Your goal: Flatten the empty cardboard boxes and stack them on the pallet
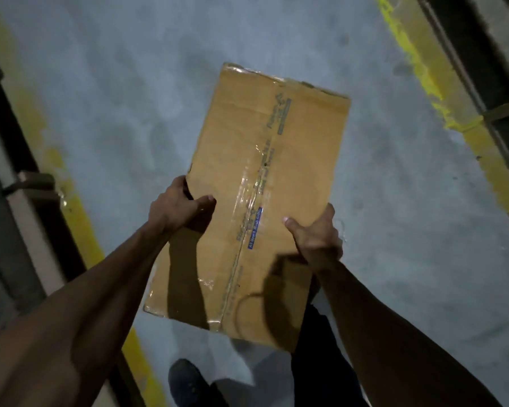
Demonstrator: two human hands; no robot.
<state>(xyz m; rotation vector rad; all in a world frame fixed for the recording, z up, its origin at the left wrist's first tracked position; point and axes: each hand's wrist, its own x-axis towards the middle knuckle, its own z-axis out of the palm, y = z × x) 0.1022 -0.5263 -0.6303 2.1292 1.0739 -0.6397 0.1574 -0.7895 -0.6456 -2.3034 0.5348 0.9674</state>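
- Shoe [185, 380] at the near edge, on the grey concrete floor [124, 98]; a dark trouser leg just right of it.
- Both forearms reach forward from the near corners to one cardboard box [256, 183], held in the air above the floor, centre of view.
- Left hand [178, 205] grips the box's left edge: thumb on the top face, fingers curled round and under.
- Right hand [316, 237] grips the right edge the same way, thumb on top, fingers hidden beneath.
- Box shows one broad brown face with clear tape [249, 201] along the centre seam, near to far. Looks collapsed or close to it, but the depth underneath is hidden, so I can't tell for sure.
- Handling guess: light, fairly stiff along the panels, will flex at the creases. The taped strip is glossy and likely slick; bare cardboard should grip fine. Opposite long edges near the middle, as held now, look like the right hold; corners would bend.
- Contents: seam taped shut, nothing visible inside; can't confirm empty from here.
- Yellow floor stripes [423, 69] run left and right, dark rails beyond each.
- No pallet in view.
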